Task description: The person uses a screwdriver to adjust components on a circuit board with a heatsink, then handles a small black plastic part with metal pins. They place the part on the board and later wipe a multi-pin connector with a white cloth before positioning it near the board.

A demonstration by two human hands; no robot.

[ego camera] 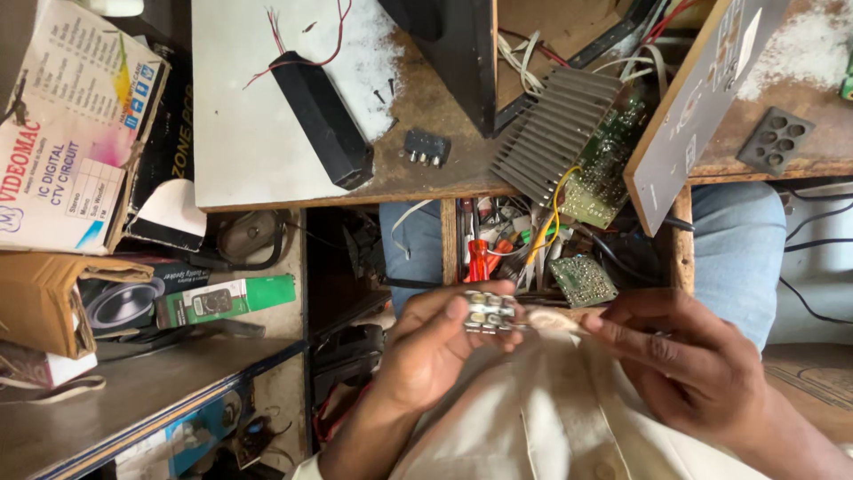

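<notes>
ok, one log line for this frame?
left hand: holds small metal connector block | right hand: fingertips at its end | above open drawer

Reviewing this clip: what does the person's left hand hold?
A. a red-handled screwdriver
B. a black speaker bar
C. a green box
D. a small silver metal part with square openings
D: the left hand pinches the small silver metal part at its fingertips, with the right hand beside it.

Electronics repair workshop, circuit boards [582, 279] (heatsink [553, 133])
</notes>
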